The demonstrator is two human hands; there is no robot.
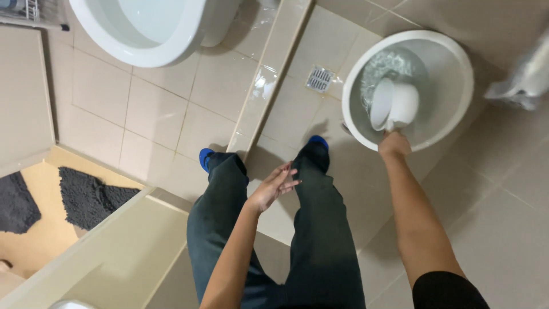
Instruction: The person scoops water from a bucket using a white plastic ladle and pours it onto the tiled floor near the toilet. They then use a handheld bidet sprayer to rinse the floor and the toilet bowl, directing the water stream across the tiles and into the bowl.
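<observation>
Your right hand [394,144] is wrapped around the handle of a white plastic dipper [393,104], which sits tipped on its side inside a white round bucket [457,109] with water in it. The bucket stands on the tiled floor [503,229] of the shower area, close to the square metal floor drain [319,79]. Your left hand [273,186] is loose and open, fingers spread, holding nothing, hovering over your dark trousers [320,240]. Your blue slippers [205,157] straddle the low tiled curb [269,80] that splits the floor. The white toilet bowl [143,34] is up at the top left, and grey bath mats [86,197] lie at the left edge.
</observation>
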